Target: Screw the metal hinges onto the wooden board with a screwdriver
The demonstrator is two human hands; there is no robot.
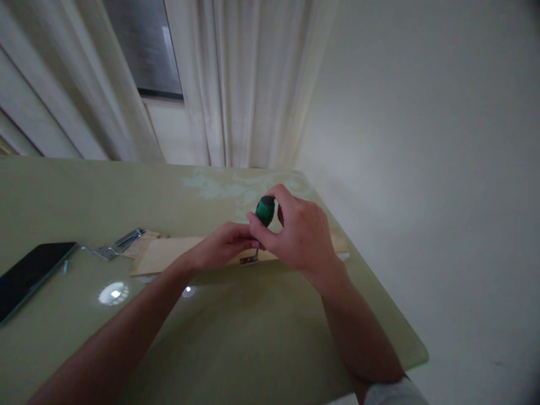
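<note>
A rounded green-and-black screwdriver handle (265, 211) is grasped by the right grip (300, 229) above a silver metal plate (248, 260) at the edge of a pale wooden board (164, 251) on the green worktop (253, 326). What is pinched by the left grip (223, 244) cannot be told.

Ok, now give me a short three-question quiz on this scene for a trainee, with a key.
1. Multiple choice: what is the main colour of the handle in the right hand? A, red; B, green; C, yellow.
2. True or false: the black-screened device lies to the left of the wooden board.
3. Short answer: which hand is nearer the metal pieces past the board's left end?

Key: 1, B; 2, true; 3, the left hand.
</note>
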